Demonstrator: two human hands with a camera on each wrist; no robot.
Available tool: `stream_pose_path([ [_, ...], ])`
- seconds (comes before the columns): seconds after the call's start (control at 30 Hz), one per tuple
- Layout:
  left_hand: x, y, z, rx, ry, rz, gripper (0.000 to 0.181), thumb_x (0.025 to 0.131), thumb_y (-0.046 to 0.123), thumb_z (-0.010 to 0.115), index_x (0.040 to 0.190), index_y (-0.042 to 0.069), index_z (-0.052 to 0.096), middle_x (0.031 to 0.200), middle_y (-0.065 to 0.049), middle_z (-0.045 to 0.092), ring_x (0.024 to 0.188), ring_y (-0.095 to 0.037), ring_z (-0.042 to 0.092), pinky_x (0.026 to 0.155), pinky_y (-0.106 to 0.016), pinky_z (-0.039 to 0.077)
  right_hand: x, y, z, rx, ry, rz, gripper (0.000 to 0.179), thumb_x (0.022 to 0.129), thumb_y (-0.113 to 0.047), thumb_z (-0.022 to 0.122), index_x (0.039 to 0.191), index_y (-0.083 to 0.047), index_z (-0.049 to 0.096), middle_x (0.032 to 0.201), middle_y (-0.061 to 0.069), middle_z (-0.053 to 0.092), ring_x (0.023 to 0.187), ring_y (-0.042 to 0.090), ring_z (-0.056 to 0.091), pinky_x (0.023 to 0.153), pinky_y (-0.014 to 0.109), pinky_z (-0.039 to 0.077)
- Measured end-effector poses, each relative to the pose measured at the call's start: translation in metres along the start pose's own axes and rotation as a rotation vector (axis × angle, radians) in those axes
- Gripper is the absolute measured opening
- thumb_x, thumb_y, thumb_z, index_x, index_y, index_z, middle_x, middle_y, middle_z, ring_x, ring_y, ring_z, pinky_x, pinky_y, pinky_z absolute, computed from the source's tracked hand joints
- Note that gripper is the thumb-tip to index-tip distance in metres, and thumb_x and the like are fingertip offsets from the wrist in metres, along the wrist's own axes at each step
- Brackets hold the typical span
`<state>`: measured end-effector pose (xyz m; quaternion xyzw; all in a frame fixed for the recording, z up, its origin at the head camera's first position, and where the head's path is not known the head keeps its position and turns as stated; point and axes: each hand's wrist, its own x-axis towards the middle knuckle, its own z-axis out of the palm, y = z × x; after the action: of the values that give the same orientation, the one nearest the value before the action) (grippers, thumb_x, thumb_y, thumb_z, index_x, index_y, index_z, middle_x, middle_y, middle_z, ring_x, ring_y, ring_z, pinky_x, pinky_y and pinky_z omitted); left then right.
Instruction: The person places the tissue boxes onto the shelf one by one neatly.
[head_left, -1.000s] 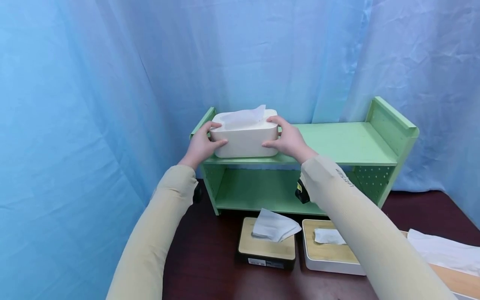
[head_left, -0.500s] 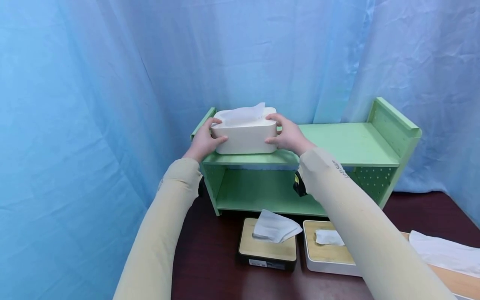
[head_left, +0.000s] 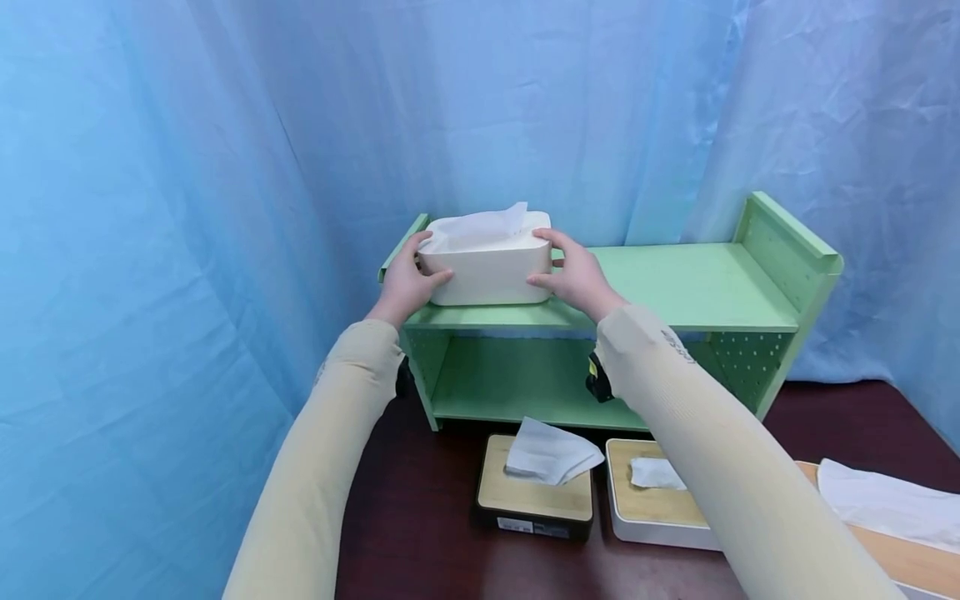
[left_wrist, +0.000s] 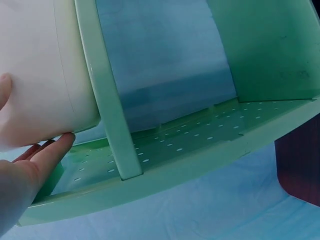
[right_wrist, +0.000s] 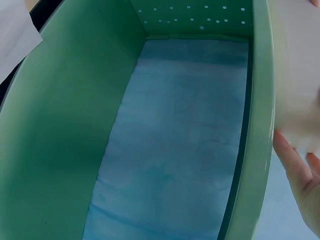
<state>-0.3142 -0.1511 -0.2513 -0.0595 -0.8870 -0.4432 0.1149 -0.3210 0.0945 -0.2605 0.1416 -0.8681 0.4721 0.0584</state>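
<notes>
A white tissue box (head_left: 487, 279) with a tissue (head_left: 483, 229) poking out of its top stands at the left end of the green shelf's (head_left: 675, 283) upper board. My left hand (head_left: 408, 279) grips its left end, thumb on the front face and fingers over the top edge and side. At the opposite end my right hand (head_left: 573, 271) holds it the same way. In the left wrist view the box (left_wrist: 42, 75) shows close by the upper board's edge, with left-hand fingers (left_wrist: 52, 152) along its end. The right wrist view catches only part of the right hand (right_wrist: 302, 182) against the box.
On the dark table (head_left: 420, 517) before the shelf lie a black tissue box with a wooden lid (head_left: 536, 500) and a white one with a wooden lid (head_left: 660, 508). Another wooden-topped box (head_left: 911, 558) is at the right edge. Blue curtains (head_left: 562, 108) hang behind.
Held in both hands, the white tissue box has shifted slightly back, away from the front edge of the upper board. The boxes on the table have stayed put.
</notes>
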Motion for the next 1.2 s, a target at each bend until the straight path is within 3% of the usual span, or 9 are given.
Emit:
stream_pose_path([
  [0.37, -0.001, 0.002, -0.002, -0.062, 0.04, 0.015, 0.067, 0.09, 0.016, 0.065, 0.148, 0.015, 0.031, 0.147, -0.013, 0.038, 0.133, -0.029, 0.042, 0.102, -0.044, 0.044, -0.008, -0.005, -0.003, -0.005, 0.072, 0.014, 0.074, 0.088, -0.016, 0.068, 0.149, -0.021, 0.028, 0.148, 0.017, 0.035, 0.125, 0.036, 0.049, 0.094, 0.049, 0.047],
  [0.63, -0.022, 0.004, 0.002, -0.2, 0.137, 0.072, 0.056, 0.092, 0.013, 0.062, 0.142, 0.01, 0.039, 0.145, -0.012, 0.04, 0.134, -0.026, 0.041, 0.105, -0.038, 0.041, -0.037, 0.0, -0.004, 0.099, 0.055, -0.05, 0.064, 0.092, -0.024, 0.062, 0.148, -0.021, 0.031, 0.147, 0.014, 0.036, 0.124, 0.032, 0.05, 0.091, 0.051, 0.048],
  [0.87, -0.048, -0.006, 0.02, -0.26, 0.184, 0.112, 0.049, 0.09, 0.003, 0.061, 0.136, 0.006, 0.045, 0.138, -0.015, 0.047, 0.129, -0.027, 0.045, 0.104, -0.038, 0.041, -0.063, 0.019, 0.008, 0.147, 0.057, -0.095, 0.056, 0.093, -0.02, 0.061, 0.144, -0.016, 0.037, 0.142, 0.013, 0.042, 0.122, 0.031, 0.052, 0.089, 0.051, 0.049],
  [1.2, -0.083, -0.029, 0.057, -0.29, 0.152, 0.222, 0.042, 0.089, -0.002, 0.061, 0.13, -0.003, 0.05, 0.133, -0.019, 0.05, 0.124, -0.032, 0.048, 0.102, -0.042, 0.043, -0.1, 0.053, 0.022, 0.215, 0.051, -0.094, 0.051, 0.095, -0.016, 0.059, 0.141, -0.009, 0.041, 0.136, 0.015, 0.048, 0.121, 0.031, 0.05, 0.098, 0.049, 0.044],
])
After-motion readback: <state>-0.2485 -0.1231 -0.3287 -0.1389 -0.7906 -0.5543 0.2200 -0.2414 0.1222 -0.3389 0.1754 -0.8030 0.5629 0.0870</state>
